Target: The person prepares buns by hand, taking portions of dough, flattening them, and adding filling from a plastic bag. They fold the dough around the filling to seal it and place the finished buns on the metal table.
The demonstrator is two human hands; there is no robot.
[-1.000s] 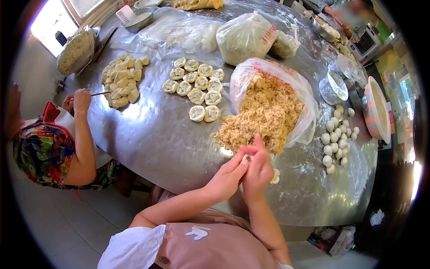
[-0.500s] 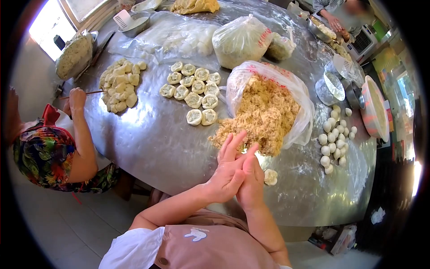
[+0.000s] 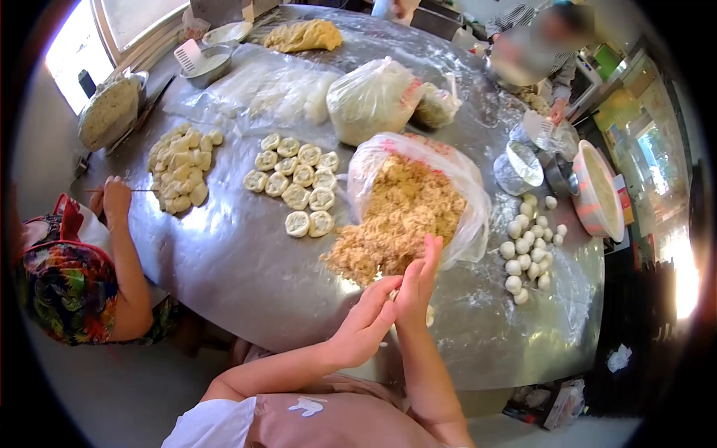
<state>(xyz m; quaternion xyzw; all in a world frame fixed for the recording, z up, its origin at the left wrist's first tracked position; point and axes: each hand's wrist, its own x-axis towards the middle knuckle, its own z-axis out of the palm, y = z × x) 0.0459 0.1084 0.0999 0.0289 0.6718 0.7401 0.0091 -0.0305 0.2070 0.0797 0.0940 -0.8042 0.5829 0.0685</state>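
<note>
In front of the filling pile, my left hand (image 3: 363,325) and my right hand (image 3: 415,293) press palm to palm with fingers stretched. A bit of pale dough (image 3: 393,295) shows between them; the rest of it is hidden. Partly behind my right wrist lies a flat piece of dough (image 3: 430,316) on the table. Just beyond my fingertips, crumbly tan filling (image 3: 407,213) spills from a clear plastic bag (image 3: 474,216). To its left sit several round filled buns (image 3: 297,196) with pleated tops. Smooth white dough balls (image 3: 529,246) are grouped at the right.
A steel table (image 3: 246,276) spans the view. At the left a person (image 3: 75,276) holds a thin stick by a heap of dough pieces (image 3: 179,168). Tied bags (image 3: 373,101) stand at the back. Flour bowl (image 3: 523,168) and large basin (image 3: 597,187) stand right; another person works far right.
My hands have tilted and slid against each other, with the right fingers now higher and a bit of dough showing. The view has shifted, so the table's things appear lower and further left.
</note>
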